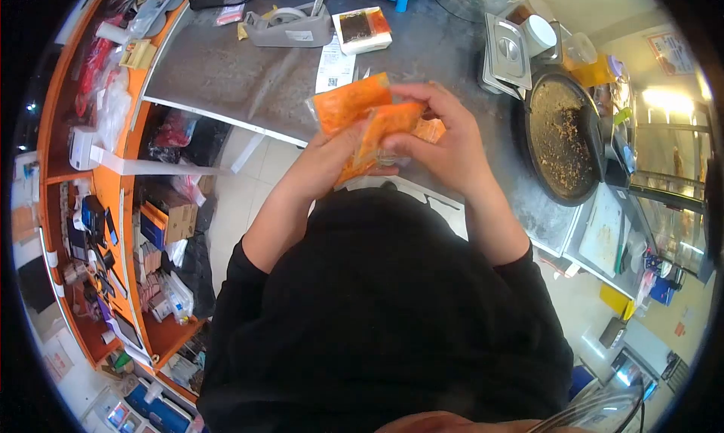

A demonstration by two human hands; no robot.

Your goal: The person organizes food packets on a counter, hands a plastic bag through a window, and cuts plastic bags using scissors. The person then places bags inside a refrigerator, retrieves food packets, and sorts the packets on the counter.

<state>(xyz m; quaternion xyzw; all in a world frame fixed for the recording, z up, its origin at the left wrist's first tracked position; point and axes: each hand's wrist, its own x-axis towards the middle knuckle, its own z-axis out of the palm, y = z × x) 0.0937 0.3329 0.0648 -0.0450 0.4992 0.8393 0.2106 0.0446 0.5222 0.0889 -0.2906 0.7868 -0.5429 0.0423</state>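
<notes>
Several flat orange packets (350, 103) in clear plastic are between my two hands, above the front edge of the dark worktop. My left hand (329, 161) is closed around the packets from the left, with one packet sticking up at the top left. My right hand (446, 141) grips the packets from the right, its thumb lying over a front packet (394, 122) and its fingers behind. More orange shows beneath the right fingers. What is inside the packets is not clear. A printed slip (335, 69) lies on the worktop just beyond the packets.
A grey tape dispenser (289, 32) and a small box (363, 30) sit farther back on the worktop (211, 71). At the right are a round dark pan (559, 139) with brown crumbs and a metal lid (509, 50). Orange shelving (124, 229) stands at the left.
</notes>
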